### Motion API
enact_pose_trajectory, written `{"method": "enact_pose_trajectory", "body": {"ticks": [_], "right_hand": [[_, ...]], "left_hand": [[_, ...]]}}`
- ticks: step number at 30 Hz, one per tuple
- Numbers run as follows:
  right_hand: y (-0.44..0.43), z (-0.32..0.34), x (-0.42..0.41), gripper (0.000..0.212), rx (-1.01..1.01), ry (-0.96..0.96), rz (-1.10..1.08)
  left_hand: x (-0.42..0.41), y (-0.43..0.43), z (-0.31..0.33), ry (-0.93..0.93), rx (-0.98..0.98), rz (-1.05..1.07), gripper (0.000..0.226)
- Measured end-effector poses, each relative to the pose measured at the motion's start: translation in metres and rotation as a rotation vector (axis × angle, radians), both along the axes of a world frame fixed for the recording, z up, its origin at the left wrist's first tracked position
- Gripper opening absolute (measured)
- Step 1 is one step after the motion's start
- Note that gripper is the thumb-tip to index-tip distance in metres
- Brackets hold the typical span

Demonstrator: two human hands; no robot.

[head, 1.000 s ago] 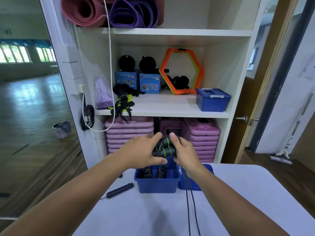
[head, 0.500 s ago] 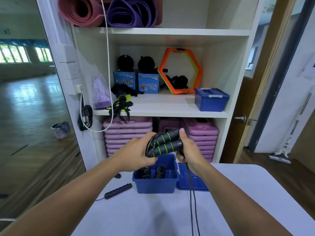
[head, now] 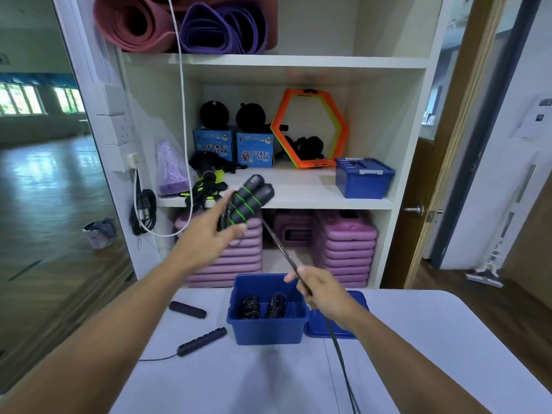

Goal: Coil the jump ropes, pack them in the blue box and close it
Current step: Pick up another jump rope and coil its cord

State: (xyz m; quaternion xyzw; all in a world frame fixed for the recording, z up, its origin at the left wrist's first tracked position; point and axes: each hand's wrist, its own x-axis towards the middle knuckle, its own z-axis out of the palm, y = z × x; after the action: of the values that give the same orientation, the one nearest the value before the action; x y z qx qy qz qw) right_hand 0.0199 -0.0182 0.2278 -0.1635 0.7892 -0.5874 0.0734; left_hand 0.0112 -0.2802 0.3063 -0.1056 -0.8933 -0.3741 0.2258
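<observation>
We find the two jump-rope handles (head: pixel 251 201) held side by side, raised above the blue box (head: pixel 265 330). Their long axes are tilted and the free ends point up and to the right. The left hand (head: pixel 209 234), arm extended forward, grips their lower ends. The cord (head: pixel 280 249) runs taut, down and right, to the right hand (head: pixel 322 294), which pinches it just over the open box.

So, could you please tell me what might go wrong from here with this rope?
The rope runs taut from the handles in the left hand to the right hand, just above the open box; a loop could catch its rim.
Its slack trails off the table's near edge and may snag.
</observation>
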Motion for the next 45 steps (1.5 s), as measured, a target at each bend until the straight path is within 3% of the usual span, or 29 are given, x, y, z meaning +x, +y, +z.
{"method": "enact_pose_trajectory", "body": {"ticks": [5, 12, 15, 19, 23, 26, 29, 33, 37, 42, 45], "right_hand": [[-0.009, 0.02, 0.01, 0.033, 0.399, 0.291, 0.099], [-0.022, 0.092, 0.011, 0.024, 0.622, 0.731, 0.164], [-0.02, 0.119, 0.004, 0.024, 0.644, 0.797, 0.133], [-0.018, 0.136, -0.007, 0.023, 0.608, 0.806, 0.161], [-0.009, 0.135, -0.017, 0.012, 0.269, 0.473, 0.222], [0.002, 0.122, -0.017, 0.02, -0.029, 0.249, 0.212], [-0.01, 0.087, -0.016, 0.045, -0.064, 0.171, 0.162], [-0.038, 0.046, -0.008, 0.036, -0.186, 0.089, 0.134], [-0.045, 0.018, 0.005, 0.029, 0.022, 0.13, 0.154], [-0.033, 0.024, 0.016, 0.022, 0.423, 0.295, 0.194], [-0.023, 0.056, 0.019, 0.017, 0.593, 0.499, 0.212]], "left_hand": [[-0.024, -0.035, 0.007, -0.089, -0.472, 0.189, 0.079], [-0.003, -0.023, -0.009, -0.253, -0.784, 0.008, 0.074], [0.018, -0.009, -0.011, -0.293, -0.772, -0.102, 0.049], [0.051, 0.016, 0.003, -0.279, -0.791, -0.245, 0.048], [0.083, 0.029, 0.025, -0.272, -0.543, -0.365, 0.048], [0.089, 0.023, 0.038, -0.156, -0.238, -0.371, 0.058], [0.084, 0.018, 0.043, -0.052, -0.047, -0.385, 0.072], [0.067, 0.023, 0.035, 0.01, 0.065, -0.322, 0.076], [0.034, 0.009, 0.025, 0.045, 0.083, -0.13, 0.072], [-0.003, -0.018, 0.007, -0.051, -0.285, 0.126, 0.072], [-0.006, -0.021, -0.002, -0.173, -0.438, 0.126, 0.058]]}}
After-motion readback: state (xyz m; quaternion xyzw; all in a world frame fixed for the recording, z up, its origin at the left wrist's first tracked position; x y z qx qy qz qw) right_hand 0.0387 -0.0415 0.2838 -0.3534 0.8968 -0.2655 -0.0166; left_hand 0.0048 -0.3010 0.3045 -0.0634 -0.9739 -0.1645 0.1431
